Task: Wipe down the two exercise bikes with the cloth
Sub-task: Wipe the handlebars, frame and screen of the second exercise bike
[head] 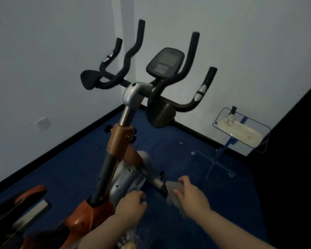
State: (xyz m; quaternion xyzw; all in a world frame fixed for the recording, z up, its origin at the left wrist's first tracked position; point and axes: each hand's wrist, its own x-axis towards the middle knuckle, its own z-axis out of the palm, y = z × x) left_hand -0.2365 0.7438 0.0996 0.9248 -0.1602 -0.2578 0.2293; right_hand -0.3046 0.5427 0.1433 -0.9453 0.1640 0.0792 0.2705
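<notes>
An orange and silver exercise bike (122, 146) with black handlebars and a console stands in the middle of the dim view. Low on its right side, my right hand (190, 196) is shut on a grey cloth (174, 190), pressed against the end of a metal bar of the bike. My left hand (131, 205) is curled against the silver lower housing; what it grips is hidden. Part of a second orange and black bike (25, 200) shows at the lower left.
A clear side table (241, 130) on a blue stand holds a white tray and a pump bottle at the right. Blue carpet covers the floor. White walls meet in a corner behind the bike. A dark surface fills the far right.
</notes>
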